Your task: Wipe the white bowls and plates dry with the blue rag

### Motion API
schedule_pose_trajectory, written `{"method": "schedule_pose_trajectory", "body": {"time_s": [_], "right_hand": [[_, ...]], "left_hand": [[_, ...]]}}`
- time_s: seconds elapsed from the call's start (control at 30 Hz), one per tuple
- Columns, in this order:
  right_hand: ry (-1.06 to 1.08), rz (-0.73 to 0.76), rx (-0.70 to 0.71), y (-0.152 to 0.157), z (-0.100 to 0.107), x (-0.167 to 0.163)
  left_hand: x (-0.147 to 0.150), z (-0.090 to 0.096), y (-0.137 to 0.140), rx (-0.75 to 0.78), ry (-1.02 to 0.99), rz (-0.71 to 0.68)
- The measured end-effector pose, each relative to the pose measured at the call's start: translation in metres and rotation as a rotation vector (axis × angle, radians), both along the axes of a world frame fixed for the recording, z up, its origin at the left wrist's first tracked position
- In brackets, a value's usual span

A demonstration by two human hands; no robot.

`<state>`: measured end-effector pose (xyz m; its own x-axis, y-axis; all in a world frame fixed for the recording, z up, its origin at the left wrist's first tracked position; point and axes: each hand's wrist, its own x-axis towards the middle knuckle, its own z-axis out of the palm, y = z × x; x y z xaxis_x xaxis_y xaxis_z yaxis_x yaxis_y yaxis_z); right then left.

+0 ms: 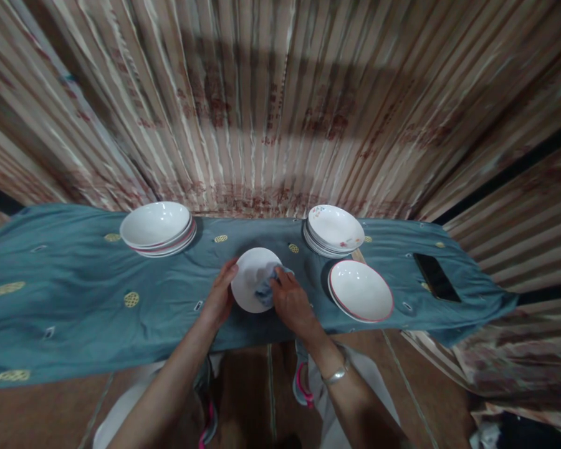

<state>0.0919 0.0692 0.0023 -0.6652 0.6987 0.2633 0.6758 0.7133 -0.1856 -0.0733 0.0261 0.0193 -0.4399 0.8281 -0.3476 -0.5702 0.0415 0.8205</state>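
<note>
A small white bowl [249, 274] is tilted toward me above the front half of the cloth-covered table. My left hand [222, 294] grips its left rim, thumb on the near side and fingers behind. Bunched in my right hand [293, 302] is a blue-grey cloth [265, 292], pressed against the right part of the bowl's surface. The right fingers are closed round this cloth and partly hide it. To the right of my right hand sits a pair of white bowls with a red rim [361, 290].
At the back left stands a stack of white bowls [156, 226]; at the back right, a stack of flower-patterned dishes [335, 229]. A black phone [436, 277] lies on the right of the teal tablecloth [168, 312]. Pleated curtains [271, 112] hang directly behind the table.
</note>
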Motion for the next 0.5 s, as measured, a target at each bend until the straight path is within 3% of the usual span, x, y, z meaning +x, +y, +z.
{"method": "schedule_pose_trajectory", "body": {"time_s": [0.13,0.33,0.5], "right_hand": [[0.044,0.098,-0.140,-0.010,0.002,-0.001],[0.258,0.230,-0.472,-0.021,0.010,-0.012],[0.433,0.242,-0.563,-0.028,0.007,-0.027]], "left_hand": [[0.005,0.000,0.001,0.003,0.052,0.021],[0.008,-0.005,0.001,0.015,0.139,0.047],[0.010,-0.009,0.000,0.015,0.079,0.047]]}}
